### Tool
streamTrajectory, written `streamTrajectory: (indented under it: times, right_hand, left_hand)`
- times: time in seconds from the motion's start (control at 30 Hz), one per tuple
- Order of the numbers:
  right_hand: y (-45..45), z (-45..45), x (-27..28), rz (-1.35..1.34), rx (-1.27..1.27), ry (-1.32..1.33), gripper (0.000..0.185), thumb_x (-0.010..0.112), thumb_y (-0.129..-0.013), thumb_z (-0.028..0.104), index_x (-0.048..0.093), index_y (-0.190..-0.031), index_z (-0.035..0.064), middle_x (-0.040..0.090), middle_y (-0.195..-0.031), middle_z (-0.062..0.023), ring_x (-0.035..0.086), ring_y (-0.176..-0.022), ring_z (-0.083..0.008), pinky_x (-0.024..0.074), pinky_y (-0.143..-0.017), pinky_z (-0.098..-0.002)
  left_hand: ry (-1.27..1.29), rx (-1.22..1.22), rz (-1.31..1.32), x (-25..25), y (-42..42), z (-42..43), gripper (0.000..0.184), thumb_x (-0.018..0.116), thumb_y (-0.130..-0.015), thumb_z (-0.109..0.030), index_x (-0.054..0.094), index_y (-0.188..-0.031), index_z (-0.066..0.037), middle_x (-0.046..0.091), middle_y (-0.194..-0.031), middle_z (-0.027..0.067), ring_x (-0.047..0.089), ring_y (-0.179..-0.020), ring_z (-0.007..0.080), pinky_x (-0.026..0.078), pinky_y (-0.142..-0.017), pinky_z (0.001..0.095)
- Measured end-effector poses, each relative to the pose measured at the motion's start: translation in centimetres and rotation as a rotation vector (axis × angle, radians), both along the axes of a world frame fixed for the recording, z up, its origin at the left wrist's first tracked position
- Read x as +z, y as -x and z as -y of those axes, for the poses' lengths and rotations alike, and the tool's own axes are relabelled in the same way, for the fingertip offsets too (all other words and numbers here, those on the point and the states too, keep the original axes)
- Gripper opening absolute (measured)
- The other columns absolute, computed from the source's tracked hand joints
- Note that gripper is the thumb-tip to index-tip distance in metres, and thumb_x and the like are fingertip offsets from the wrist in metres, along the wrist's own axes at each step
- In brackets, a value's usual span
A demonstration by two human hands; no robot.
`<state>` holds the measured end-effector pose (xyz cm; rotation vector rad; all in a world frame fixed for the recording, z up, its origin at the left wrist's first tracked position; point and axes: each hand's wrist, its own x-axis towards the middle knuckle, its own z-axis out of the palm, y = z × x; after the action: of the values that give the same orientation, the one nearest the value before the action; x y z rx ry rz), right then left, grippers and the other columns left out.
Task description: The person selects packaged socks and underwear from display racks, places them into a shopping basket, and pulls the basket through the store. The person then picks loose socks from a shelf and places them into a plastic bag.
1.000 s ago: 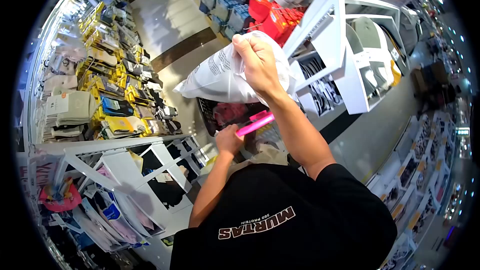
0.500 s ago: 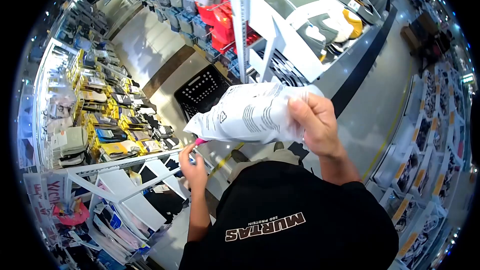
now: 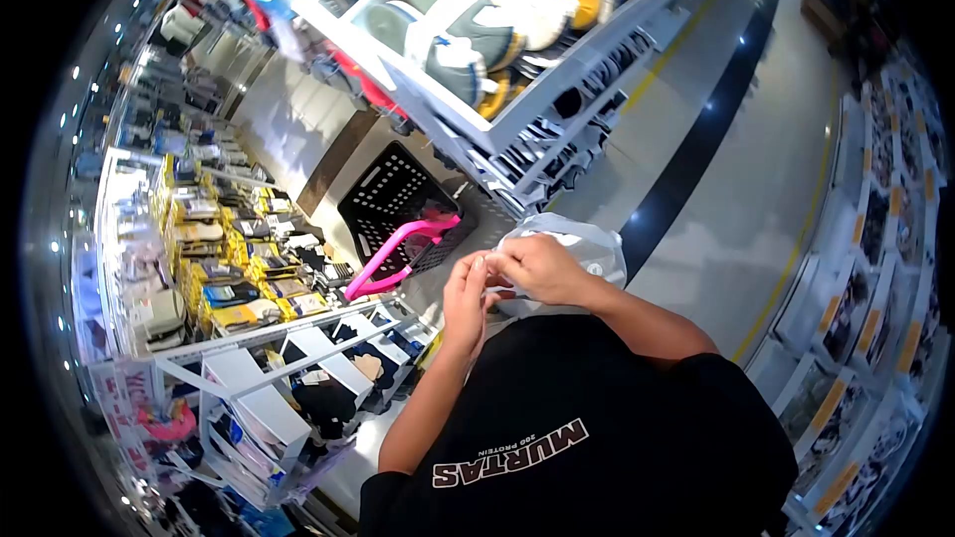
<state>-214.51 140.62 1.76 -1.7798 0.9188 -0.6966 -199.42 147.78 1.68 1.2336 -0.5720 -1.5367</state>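
A white translucent plastic bag with faint print is in front of my chest, partly hidden behind my hands. My right hand is closed on the bag's near edge. Right beside it, fingertips touching, my left hand pinches the same edge. Ahead and to the left of my hands stands a black perforated basket with a bright pink handle; something reddish lies inside it.
A white bin of slippers stands ahead. Packed socks fill a display at the left, with white shelf compartments nearer me. Shelves with orange labels line the right side, beside the grey floor.
The bag has come down closer to my body. My left hand has let go of the pink handle and joined my right at the bag. The view has turned right, with the slipper bin nearer.
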Motion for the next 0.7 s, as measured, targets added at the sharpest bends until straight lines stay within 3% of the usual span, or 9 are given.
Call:
streamTrajectory:
  times: [0.07,0.2,0.3,0.33,0.43,0.47,0.6,0.7]
  right_hand:
    - [1.2,-1.0,-2.9,-0.172,0.007,0.091,0.032,0.056,-0.093,0.03,0.065,-0.078,0.0019,0.067,-0.078,-0.0171,0.063,-0.074,-0.0385,0.0474,-0.064,-0.0473]
    - [2.9,-3.9,-7.7,-0.24,0.137,0.111,0.031,0.057,-0.09,0.028,0.065,-0.075,0.0028,0.067,-0.077,-0.0165,0.066,-0.077,-0.0375,0.0504,-0.067,-0.0481]
    - [3.5,-4.6,-9.4,-0.255,0.301,0.236,0.025,0.059,-0.086,0.026,0.067,-0.078,0.0035,0.068,-0.077,-0.0152,0.066,-0.076,-0.0358,0.0508,-0.066,-0.0472]
    - [3.2,-4.8,-10.1,-0.299,0.322,0.276,0.02,0.062,-0.079,0.023,0.069,-0.075,0.0048,0.069,-0.076,-0.0134,0.067,-0.074,-0.033,0.0513,-0.063,-0.0462]
    - [2.9,-4.6,-11.1,-0.209,0.397,0.38,0.015,0.063,-0.074,0.02,0.07,-0.071,0.0064,0.069,-0.073,-0.0119,0.067,-0.071,-0.0308,0.0515,-0.061,-0.0451]
    - [2.9,-4.6,-10.9,-0.187,0.404,0.398,0.013,0.064,-0.072,0.017,0.071,-0.067,0.0074,0.069,-0.072,-0.0113,0.068,-0.069,-0.0297,0.052,-0.061,-0.0444]
    - [2.3,-3.8,-9.8,-0.168,0.395,0.445,0.013,0.063,-0.071,0.014,0.072,-0.069,0.0059,0.07,-0.073,-0.0132,0.069,-0.07,-0.0308,0.0527,-0.061,-0.0445]
    - [1.7,-4.3,-10.9,-0.149,0.379,0.446,0.014,0.063,-0.071,0.013,0.073,-0.072,0.0035,0.07,-0.076,-0.0153,0.07,-0.072,-0.0319,0.0543,-0.063,-0.0446]
  left_hand:
    - [-0.164,-0.042,-0.034,-2.1,1.5,-0.5,0.033,0.048,-0.103,-0.037,0.058,-0.11,-0.006,0.065,-0.101,0.0081,0.065,-0.089,0.0198,0.054,-0.08,0.0329]
    - [-0.45,-0.193,-0.091,-6.4,2.1,-0.9,0.035,0.054,-0.099,-0.043,0.061,-0.107,-0.01,0.067,-0.1,0.0061,0.066,-0.087,0.0181,0.054,-0.077,0.0316]
    - [-0.61,-0.313,-0.116,-8.2,1.9,-0.2,0.034,0.059,-0.096,-0.04,0.063,-0.104,-0.007,0.067,-0.092,0.0068,0.067,-0.084,0.019,0.053,-0.076,0.0317]
    - [-0.666,-0.33,-0.023,-9.1,2.1,0.2,0.033,0.059,-0.095,-0.039,0.063,-0.104,-0.008,0.067,-0.092,0.006,0.066,-0.081,0.0182,0.053,-0.072,0.0313]
    - [-0.705,-0.503,0.057,-10.3,1.1,1.5,0.034,0.058,-0.094,-0.041,0.064,-0.106,-0.009,0.066,-0.09,0.0052,0.065,-0.079,0.0176,0.052,-0.069,0.0314]
    - [-0.749,-0.579,0.118,-12.6,-0.4,1.8,0.041,0.058,-0.094,-0.045,0.063,-0.113,-0.009,0.068,-0.096,0.0064,0.067,-0.085,0.0187,0.054,-0.072,0.0329]
    - [-0.787,-0.682,0.152,-8.8,0.8,4.2,0.052,0.057,-0.094,-0.051,0.061,-0.12,-0.007,0.068,-0.113,0.0108,0.067,-0.1,0.0221,0.055,-0.083,0.0354]
    - [-0.788,-0.649,0.178,-8.9,0.4,4.2,0.042,0.056,-0.094,-0.04,0.062,-0.117,-0.005,0.068,-0.109,0.0111,0.067,-0.097,0.0218,0.054,-0.083,0.0363]
